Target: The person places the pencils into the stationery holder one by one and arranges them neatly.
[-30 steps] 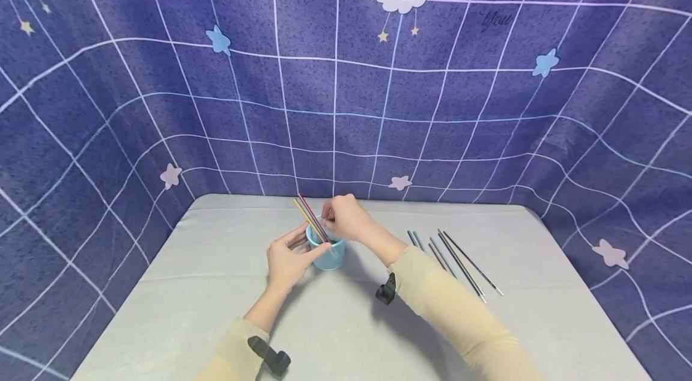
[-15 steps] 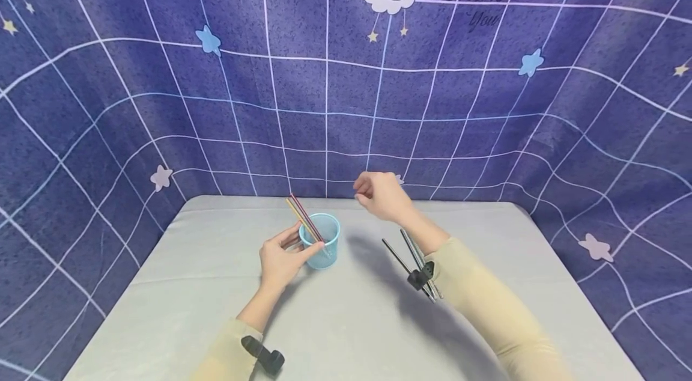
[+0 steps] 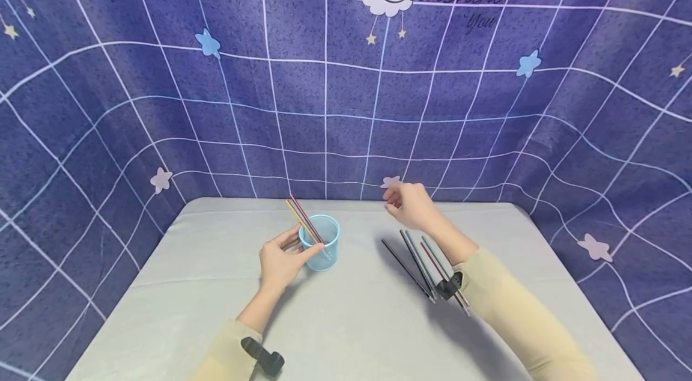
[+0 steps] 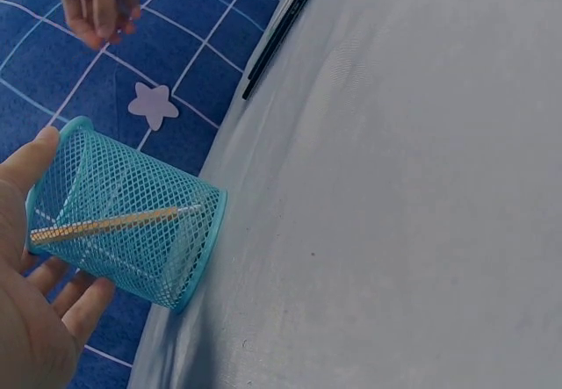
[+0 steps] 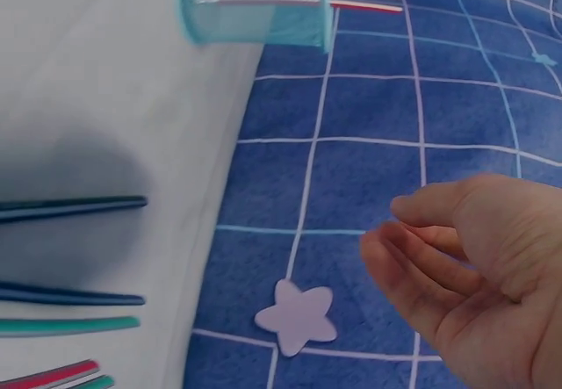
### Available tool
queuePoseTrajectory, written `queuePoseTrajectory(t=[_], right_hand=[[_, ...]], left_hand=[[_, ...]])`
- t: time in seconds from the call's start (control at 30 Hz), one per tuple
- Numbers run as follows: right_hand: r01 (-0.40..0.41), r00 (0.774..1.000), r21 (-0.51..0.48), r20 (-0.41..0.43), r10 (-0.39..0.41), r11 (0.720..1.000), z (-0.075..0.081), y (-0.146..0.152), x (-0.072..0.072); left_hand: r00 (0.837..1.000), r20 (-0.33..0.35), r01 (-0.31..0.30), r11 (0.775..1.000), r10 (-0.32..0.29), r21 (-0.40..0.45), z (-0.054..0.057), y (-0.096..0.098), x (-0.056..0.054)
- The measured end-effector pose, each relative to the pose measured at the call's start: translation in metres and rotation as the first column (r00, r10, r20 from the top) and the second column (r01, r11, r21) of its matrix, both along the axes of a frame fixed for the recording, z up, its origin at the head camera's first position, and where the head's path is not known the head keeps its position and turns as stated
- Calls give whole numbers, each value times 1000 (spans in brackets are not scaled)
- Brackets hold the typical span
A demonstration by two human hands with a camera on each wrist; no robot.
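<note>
A light-blue mesh cup [image 3: 327, 258] stands on the table, and my left hand [image 3: 282, 262] holds it with thumb and fingers around its side near the rim. Two slim chopsticks lean inside it, a yellow chopstick [image 4: 114, 224] and a red chopstick [image 3: 297, 204], both with silvery lower ends. To the right, my right hand [image 3: 412, 207] hovers above the far part of the table. Its fingers are loosely bent and hold nothing. Below it lie several more chopsticks, among them a dark chopstick [image 3: 401, 263] and a red chopstick [image 3: 430, 253]; my wrist partly covers them.
The table [image 3: 346, 327] has a pale grey cloth. Behind and at both sides hangs a blue grid-patterned curtain [image 3: 303, 86] with stars and clouds. A black wrist camera [image 3: 262, 357] sits on my left sleeve.
My right hand has moved away from the cup, rising and then shifting right over the loose chopsticks. My left hand keeps its hold on the cup.
</note>
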State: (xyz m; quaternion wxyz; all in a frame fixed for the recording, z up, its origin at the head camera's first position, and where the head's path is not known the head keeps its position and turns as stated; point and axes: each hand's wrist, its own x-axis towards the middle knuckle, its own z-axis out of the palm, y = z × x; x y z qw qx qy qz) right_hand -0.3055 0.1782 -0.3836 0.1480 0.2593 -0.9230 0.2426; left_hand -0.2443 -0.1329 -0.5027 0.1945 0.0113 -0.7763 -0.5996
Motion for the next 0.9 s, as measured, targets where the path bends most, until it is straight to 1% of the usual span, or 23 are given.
queuePoseTrajectory(t=[0.17, 0.27, 0.37, 0.6, 0.77, 0.9], right_hand=[[-1, 1000, 26, 17, 0, 1000, -12, 10, 3], [-9, 999, 41, 36, 8, 999, -24, 15, 4], [-14, 998, 60, 59, 10, 998, -39, 18, 5], [-37, 993, 160, 117, 18, 986, -68, 19, 16], [-24, 987, 193, 159, -7, 981, -86, 17, 23], [-1, 977, 222, 209, -47, 975, -97, 14, 28]], left_hand=[[1000, 4, 10, 1000, -10, 15, 1, -1, 1], [1000, 4, 14, 1000, -14, 16, 2, -1, 2], [1000, 4, 12, 1000, -12, 15, 1, -1, 2], [1000, 19, 11, 1000, -11, 12, 2, -2, 2], [1000, 25, 17, 1000, -17, 22, 3, -1, 2], [1000, 27, 15, 1000, -15, 21, 3, -1, 2]])
